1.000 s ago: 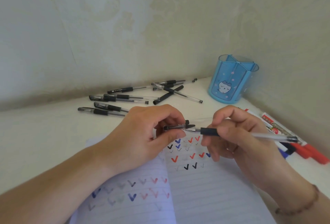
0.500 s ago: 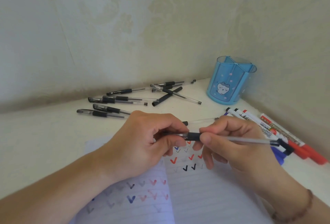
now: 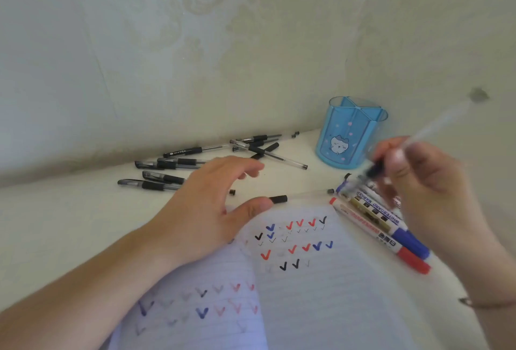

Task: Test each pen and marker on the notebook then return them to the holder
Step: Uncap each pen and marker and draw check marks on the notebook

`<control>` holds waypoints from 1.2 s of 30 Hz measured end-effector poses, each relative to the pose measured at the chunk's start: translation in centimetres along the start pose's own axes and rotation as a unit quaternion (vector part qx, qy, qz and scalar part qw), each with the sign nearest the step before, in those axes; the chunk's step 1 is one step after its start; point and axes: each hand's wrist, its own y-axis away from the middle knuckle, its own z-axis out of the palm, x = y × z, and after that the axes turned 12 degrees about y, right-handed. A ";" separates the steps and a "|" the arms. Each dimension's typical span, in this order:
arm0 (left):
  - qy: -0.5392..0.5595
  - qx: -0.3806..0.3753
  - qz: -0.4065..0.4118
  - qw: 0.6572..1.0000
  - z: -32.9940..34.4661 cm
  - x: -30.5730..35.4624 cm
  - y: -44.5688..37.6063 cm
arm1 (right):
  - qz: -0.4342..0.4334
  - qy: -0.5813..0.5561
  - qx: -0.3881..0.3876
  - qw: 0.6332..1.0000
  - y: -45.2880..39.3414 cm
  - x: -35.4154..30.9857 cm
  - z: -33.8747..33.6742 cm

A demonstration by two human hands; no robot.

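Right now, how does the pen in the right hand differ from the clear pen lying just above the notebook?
The pen in the right hand is gripped, raised and tilted steeply, blurred by motion; the clear pen on the table lies flat, sharp and ungripped, beside the left hand. The held pen is near the blue holder; the lying one runs along the notebook edge. Both have clear barrels and dark grips.

Pale walls (image 3: 195,42) with faint embossed floral pattern, meeting in a corner behind a white desk (image 3: 55,210), softly lit.
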 end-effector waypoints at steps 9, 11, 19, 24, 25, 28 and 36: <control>-0.105 0.008 -0.029 0.994 0.5 -1.8 -0.2 | 0.229 0.477 -0.099 0.843 -2.1 5.3 -3.3; -0.107 0.004 -0.021 0.994 0.6 -1.8 -0.2 | 0.221 0.489 -0.071 0.841 -2.1 5.3 -3.0; -0.098 0.005 -0.017 0.995 0.5 -1.5 -0.2 | -0.124 0.518 -0.059 0.844 -0.9 4.5 5.0; -0.099 0.002 -0.022 0.995 0.6 -1.3 -0.1 | -0.133 0.489 -0.007 0.862 -0.8 4.3 5.4; -0.098 0.005 -0.027 0.995 0.5 -1.2 0.0 | -0.142 0.475 0.010 0.869 -0.8 4.0 5.3; -0.079 0.012 -0.051 0.996 0.3 -1.1 0.0 | -0.060 0.316 0.046 0.946 -1.1 2.1 3.3; -0.106 0.021 -0.024 0.994 0.3 -1.4 -0.1 | 0.079 -0.102 -0.065 0.990 0.0 -0.5 -0.9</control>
